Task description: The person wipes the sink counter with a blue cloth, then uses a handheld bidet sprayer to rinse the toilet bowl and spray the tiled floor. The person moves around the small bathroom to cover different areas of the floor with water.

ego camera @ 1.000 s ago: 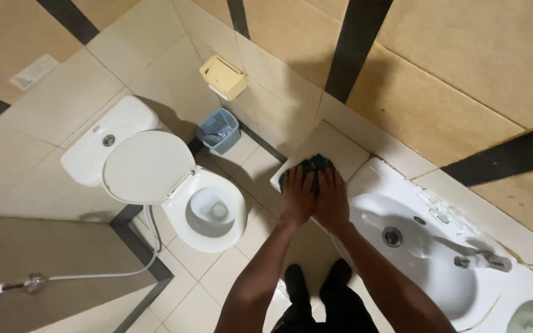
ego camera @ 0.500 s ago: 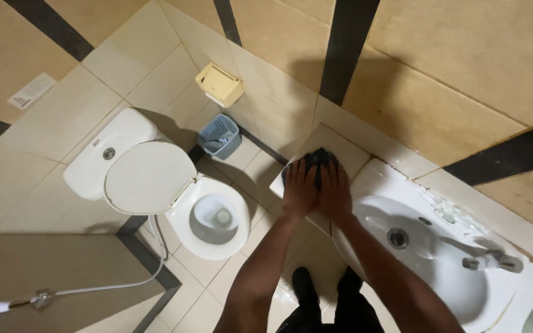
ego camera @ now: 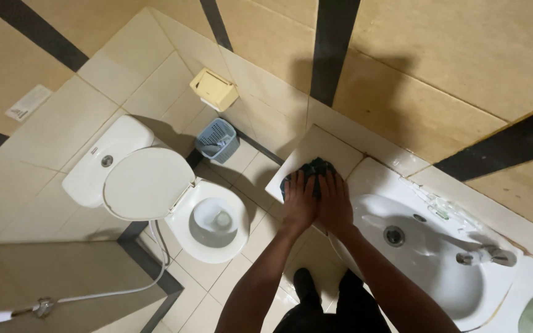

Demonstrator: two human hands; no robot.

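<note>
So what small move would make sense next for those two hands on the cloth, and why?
Probably slide the cloth toward the ledge's far edge: both hands, left and right, press it at the near edge beside the sink, and the rest lies uncovered.
</note>
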